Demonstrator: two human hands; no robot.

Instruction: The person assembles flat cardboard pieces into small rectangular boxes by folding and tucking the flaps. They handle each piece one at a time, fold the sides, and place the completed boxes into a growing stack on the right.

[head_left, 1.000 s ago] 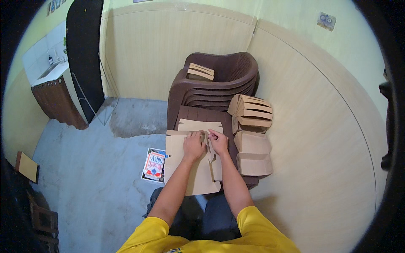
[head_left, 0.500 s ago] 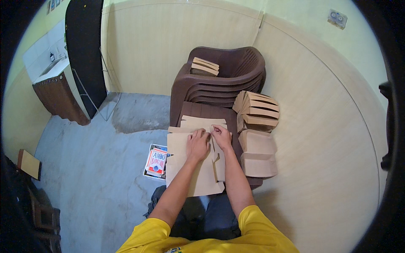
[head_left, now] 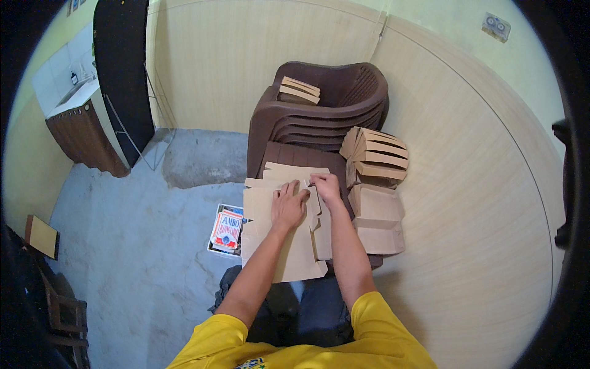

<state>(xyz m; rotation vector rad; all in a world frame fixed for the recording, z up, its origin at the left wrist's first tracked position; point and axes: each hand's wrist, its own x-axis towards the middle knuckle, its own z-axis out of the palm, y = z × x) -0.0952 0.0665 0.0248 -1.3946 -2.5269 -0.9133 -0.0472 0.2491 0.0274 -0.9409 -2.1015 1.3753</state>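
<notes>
Cardboard sheet (head_left: 260, 237), beneath spread left hand (head_left: 289, 206), upper edge near curled right hand (head_left: 327, 187), grip unclear

Flat, notched tan cardboard sheet (head_left: 299, 246)

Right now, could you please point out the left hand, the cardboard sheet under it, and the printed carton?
Left hand (head_left: 289, 206): head view, back of the hand.
Cardboard sheet (head_left: 298, 247): head view, its bare lower-right part.
Printed carton (head_left: 228, 229): head view, its upper face.
</notes>
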